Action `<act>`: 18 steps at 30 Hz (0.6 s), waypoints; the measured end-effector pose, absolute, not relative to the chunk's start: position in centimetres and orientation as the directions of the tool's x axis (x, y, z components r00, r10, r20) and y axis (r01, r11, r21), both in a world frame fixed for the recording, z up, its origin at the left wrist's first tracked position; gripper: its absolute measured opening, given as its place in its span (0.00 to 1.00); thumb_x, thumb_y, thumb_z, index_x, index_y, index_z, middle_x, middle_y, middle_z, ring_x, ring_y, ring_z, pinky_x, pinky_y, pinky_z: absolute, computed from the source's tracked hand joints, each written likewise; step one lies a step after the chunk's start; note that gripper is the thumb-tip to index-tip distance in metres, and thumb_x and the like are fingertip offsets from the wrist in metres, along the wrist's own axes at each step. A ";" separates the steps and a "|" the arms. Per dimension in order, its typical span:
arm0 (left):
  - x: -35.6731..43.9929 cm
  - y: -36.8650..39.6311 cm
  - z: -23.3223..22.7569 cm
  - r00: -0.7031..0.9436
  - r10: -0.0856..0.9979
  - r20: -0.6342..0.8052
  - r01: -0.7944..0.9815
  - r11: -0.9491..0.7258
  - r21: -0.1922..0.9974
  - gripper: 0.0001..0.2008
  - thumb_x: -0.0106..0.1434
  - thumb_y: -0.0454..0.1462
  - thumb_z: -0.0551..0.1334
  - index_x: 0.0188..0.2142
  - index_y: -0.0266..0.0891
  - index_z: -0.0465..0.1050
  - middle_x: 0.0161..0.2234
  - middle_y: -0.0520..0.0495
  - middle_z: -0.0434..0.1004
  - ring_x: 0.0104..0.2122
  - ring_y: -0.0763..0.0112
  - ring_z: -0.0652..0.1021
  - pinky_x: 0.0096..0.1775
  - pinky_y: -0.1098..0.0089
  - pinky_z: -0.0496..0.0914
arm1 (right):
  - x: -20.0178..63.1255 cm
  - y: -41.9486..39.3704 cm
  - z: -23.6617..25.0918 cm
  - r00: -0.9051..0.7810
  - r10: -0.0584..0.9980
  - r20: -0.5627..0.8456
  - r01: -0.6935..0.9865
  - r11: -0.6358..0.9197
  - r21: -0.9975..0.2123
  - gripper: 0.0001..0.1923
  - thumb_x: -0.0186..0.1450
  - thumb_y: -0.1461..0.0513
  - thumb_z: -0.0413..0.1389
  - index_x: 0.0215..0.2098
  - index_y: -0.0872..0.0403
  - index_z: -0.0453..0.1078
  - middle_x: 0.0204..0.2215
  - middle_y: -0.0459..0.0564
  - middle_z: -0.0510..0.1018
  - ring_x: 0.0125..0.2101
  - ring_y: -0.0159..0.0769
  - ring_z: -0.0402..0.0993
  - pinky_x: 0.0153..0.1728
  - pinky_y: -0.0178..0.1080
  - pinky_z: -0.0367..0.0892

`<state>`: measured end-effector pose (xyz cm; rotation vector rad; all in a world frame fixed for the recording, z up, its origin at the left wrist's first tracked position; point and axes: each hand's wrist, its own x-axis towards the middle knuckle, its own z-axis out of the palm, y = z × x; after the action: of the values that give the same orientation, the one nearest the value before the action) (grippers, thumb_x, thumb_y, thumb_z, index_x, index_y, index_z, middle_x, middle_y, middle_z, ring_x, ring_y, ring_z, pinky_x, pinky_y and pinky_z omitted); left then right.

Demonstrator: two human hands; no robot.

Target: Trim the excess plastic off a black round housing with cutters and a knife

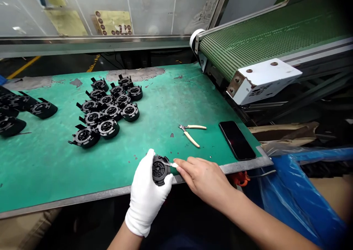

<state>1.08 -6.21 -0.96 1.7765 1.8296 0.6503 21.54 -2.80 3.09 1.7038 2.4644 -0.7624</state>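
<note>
My left hand [145, 198], in a white glove, grips a round black plastic part [160, 169] at the near edge of the green table [154, 106]. My bare right hand [202, 178] pinches a small white-handled blade [170, 164], and its tip touches the top of the part. A cluster of several matching black round parts [107, 108] lies on the mat to the far left of my hands. A small pair of cream-handled cutters [191, 132] lies on the mat just beyond my right hand.
A black phone [236, 140] lies face up near the table's right corner. A green conveyor belt [264, 34] with a white end bracket rises at the right. More black parts [19, 110] sit at the left edge. A blue plastic bag [300, 194] hangs below right.
</note>
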 end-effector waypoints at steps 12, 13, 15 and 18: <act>2.3 -6.3 -0.9 -0.056 0.996 0.071 0.765 -0.003 0.644 0.38 0.63 0.43 0.64 0.68 0.36 0.52 0.61 0.37 0.67 0.62 0.55 0.69 0.64 0.53 0.66 | 20.5 -2.9 2.9 -0.361 0.865 -0.348 0.917 0.261 -0.301 0.21 0.76 0.50 0.39 0.60 0.38 0.67 0.34 0.46 0.77 0.34 0.39 0.76 0.30 0.39 0.63; 2.6 -6.3 -1.0 -0.077 0.993 0.092 0.766 0.000 0.643 0.38 0.63 0.43 0.65 0.68 0.36 0.52 0.61 0.37 0.66 0.62 0.54 0.69 0.64 0.53 0.66 | 20.2 -2.9 2.9 -0.343 0.875 -0.343 0.924 0.248 -0.291 0.21 0.76 0.50 0.39 0.60 0.39 0.67 0.34 0.46 0.77 0.34 0.39 0.77 0.30 0.39 0.62; 3.2 -6.5 -1.1 -0.117 0.986 0.119 0.763 0.013 0.646 0.37 0.63 0.42 0.65 0.68 0.36 0.53 0.62 0.36 0.66 0.62 0.53 0.69 0.63 0.52 0.67 | 20.0 -3.0 2.7 -0.318 0.887 -0.335 0.926 0.215 -0.311 0.21 0.76 0.51 0.40 0.60 0.40 0.67 0.35 0.47 0.78 0.35 0.39 0.77 0.31 0.38 0.64; 2.7 -6.3 -1.0 -0.084 0.993 0.082 0.741 0.007 0.671 0.39 0.63 0.41 0.65 0.68 0.35 0.50 0.63 0.35 0.64 0.63 0.53 0.67 0.64 0.52 0.65 | 20.4 -3.4 2.6 -0.329 0.878 -0.347 0.885 0.160 -0.436 0.20 0.76 0.53 0.40 0.58 0.43 0.69 0.39 0.48 0.80 0.39 0.38 0.78 0.37 0.38 0.67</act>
<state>2.66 -6.27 -0.99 1.7781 1.8735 0.8084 20.44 -3.36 2.58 1.8117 2.3830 -0.9113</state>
